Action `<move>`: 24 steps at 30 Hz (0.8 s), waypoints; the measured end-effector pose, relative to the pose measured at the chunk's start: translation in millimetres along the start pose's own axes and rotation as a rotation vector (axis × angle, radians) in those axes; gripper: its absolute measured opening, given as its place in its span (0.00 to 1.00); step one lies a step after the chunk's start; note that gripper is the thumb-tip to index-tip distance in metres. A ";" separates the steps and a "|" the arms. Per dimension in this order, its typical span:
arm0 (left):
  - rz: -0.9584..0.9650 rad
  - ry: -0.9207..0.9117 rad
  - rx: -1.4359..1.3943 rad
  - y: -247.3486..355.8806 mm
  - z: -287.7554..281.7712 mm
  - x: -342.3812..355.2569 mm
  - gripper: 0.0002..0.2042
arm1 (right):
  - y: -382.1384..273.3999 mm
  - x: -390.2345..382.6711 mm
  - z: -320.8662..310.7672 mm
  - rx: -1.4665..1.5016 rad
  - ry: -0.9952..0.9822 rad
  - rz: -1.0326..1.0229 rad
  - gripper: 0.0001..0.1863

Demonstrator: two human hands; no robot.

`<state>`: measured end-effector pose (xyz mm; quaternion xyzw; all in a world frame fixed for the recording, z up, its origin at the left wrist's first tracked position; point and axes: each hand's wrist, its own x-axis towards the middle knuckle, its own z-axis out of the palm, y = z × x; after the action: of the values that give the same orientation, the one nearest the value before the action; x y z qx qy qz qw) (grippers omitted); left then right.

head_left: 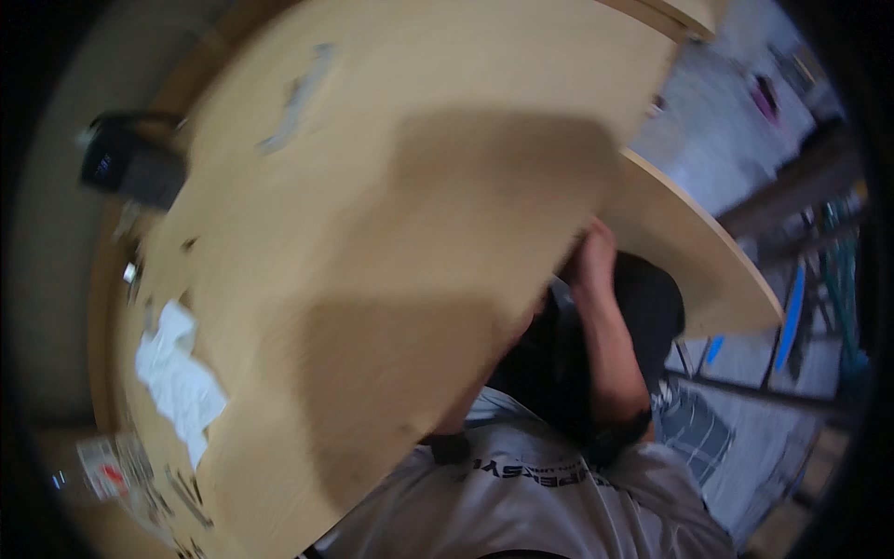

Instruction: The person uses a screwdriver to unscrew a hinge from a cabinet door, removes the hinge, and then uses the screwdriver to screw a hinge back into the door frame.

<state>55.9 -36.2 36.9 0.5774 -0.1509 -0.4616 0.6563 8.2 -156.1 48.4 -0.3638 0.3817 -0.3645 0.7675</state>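
1. Over our lap, the wooden board (484, 61) fills most of the view, its near edge slanting above our black-clad legs (652, 303).
2. Our right hand (594, 261) is at that edge, near the curved wooden panel (712, 252); its fingertips are hidden, so we cannot tell whether they pinch or spread.
3. Our left hand is out of sight, apparently beneath the board, so we cannot tell its grip.
4. We judge this to be handwork under the edge: we should brace the board before pushing anything.
5. We should leave the white cloth (180, 374) and grey strip (303, 98) where they lie, well apart from our fingers.
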 end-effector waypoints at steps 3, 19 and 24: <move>0.676 0.218 0.776 -10.1 22.7 18.2 0.16 | -21.9 8.4 -10.6 -0.045 -0.040 -0.002 0.13; 0.468 0.133 0.628 29.9 27.4 -6.1 0.17 | -18.0 0.3 -0.5 0.058 0.004 -0.001 0.12; -0.385 -0.338 -0.299 28.1 8.1 7.8 0.17 | -18.0 2.4 -5.5 0.061 0.019 0.004 0.12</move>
<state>66.1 -49.9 61.8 0.4073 -0.0762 -0.6843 0.6000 -0.4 -168.1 60.2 -0.3359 0.3782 -0.3777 0.7755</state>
